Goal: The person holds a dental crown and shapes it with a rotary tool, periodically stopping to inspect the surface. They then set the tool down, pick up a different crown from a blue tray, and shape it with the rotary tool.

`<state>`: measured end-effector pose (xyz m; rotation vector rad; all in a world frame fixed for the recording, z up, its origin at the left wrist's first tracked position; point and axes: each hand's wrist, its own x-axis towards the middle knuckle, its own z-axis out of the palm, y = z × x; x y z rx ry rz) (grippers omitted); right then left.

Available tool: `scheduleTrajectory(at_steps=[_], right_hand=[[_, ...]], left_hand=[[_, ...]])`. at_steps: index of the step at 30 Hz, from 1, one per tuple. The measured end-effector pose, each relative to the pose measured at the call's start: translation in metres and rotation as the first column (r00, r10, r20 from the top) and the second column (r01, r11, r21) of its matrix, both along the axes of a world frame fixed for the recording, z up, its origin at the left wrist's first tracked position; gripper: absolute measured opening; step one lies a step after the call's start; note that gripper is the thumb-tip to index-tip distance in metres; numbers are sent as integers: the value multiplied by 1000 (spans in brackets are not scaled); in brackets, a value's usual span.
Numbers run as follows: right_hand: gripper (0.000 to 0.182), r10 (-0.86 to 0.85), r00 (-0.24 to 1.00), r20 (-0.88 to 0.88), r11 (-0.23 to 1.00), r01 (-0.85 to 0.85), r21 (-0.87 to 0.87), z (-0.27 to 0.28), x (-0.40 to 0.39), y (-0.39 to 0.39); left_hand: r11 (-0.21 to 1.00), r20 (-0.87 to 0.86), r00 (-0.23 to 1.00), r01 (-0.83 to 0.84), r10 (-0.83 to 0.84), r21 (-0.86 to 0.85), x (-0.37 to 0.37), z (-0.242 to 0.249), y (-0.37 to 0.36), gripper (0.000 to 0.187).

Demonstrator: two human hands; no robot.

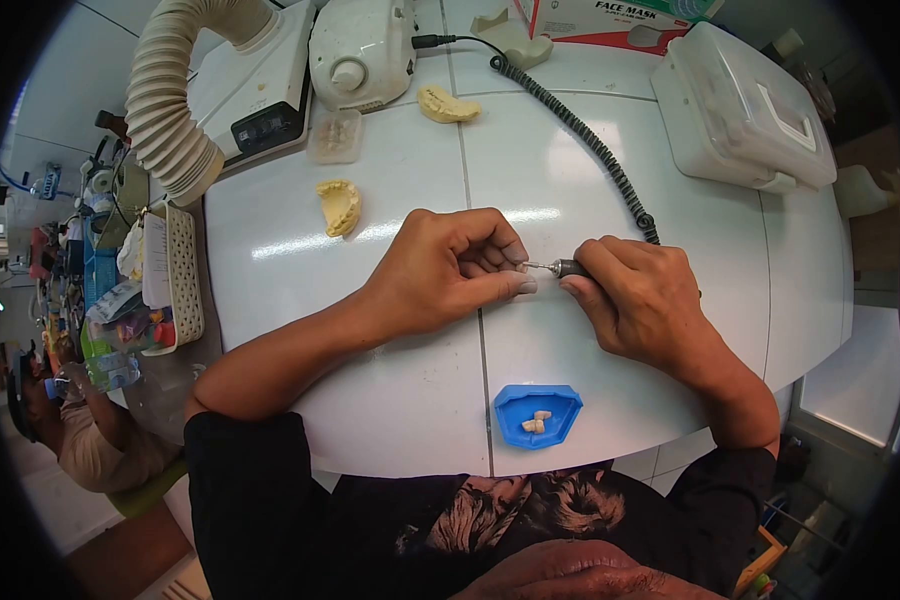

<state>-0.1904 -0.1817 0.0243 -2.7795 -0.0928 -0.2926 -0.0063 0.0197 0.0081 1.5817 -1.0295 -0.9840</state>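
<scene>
My left hand (445, 270) rests on the white table (390, 400), fingertips pinched around a very small piece that is mostly hidden. My right hand (640, 295) grips a dental handpiece (568, 267) like a pen, its thin bur touching the piece between my left fingertips. A black coiled cord (580, 135) runs from the handpiece up to the white motor unit (362, 50). A blue tray (537, 414) holding small tooth-coloured pieces lies near the table's front edge, below my hands.
Two yellow dental casts (339, 206) (447, 104) lie on the table. A ribbed suction hose (175, 95), a small clear box (335, 136), a white lidded case (740, 110) and a face mask box (610, 20) stand at the back. A basket (175, 290) and another person (80, 430) are at left.
</scene>
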Motion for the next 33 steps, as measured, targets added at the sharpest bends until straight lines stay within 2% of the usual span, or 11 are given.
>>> scheduleTrajectory(at_steps=[16, 33], right_hand=[[28, -31, 1000, 7, 999, 30, 37, 0, 0, 0], [29, -28, 1000, 6, 1000, 28, 10, 0, 0, 1]], left_hand=[[997, -61, 997, 59, -56, 49, 3, 3, -2, 22], [993, -142, 990, 37, -20, 113, 4, 3, -1, 22]])
